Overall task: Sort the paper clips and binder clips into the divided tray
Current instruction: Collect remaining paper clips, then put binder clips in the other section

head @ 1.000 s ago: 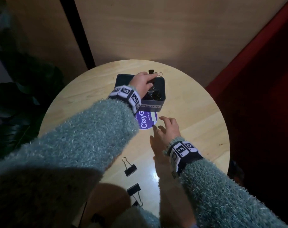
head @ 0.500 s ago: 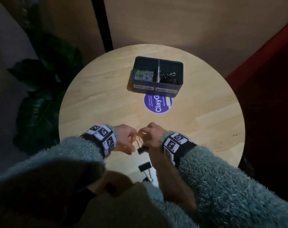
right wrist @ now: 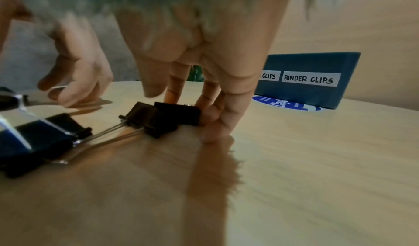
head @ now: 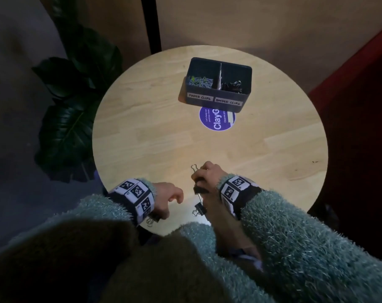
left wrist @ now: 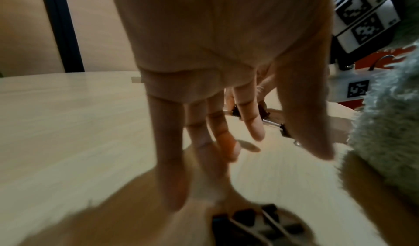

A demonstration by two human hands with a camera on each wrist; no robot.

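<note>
The dark divided tray [head: 216, 99] stands at the far side of the round table, labelled for each kind. Paper clips [head: 201, 80] fill its left compartment and black binder clips [head: 231, 86] its right. Near the front edge my right hand [head: 198, 182] pinches a black binder clip [right wrist: 179, 114] that rests on the wood, its wire handle [head: 194, 167] sticking out past my fingers. A second black clip [right wrist: 149, 120] lies against it, and a third [head: 200, 209] sits closer to me. My left hand [head: 174, 196] hovers beside them with relaxed fingers, holding nothing.
Another binder clip [head: 151, 219] lies under my left wrist at the table's front edge. A round purple sticker [head: 217, 121] is stuck on the table in front of the tray. A dark leafy plant [head: 76, 101] stands left of the table [head: 142, 127].
My left hand came back from the tray's binder clip side to the front edge, then drew off to the left. My right hand moved from the sticker to the clips and took hold of one.
</note>
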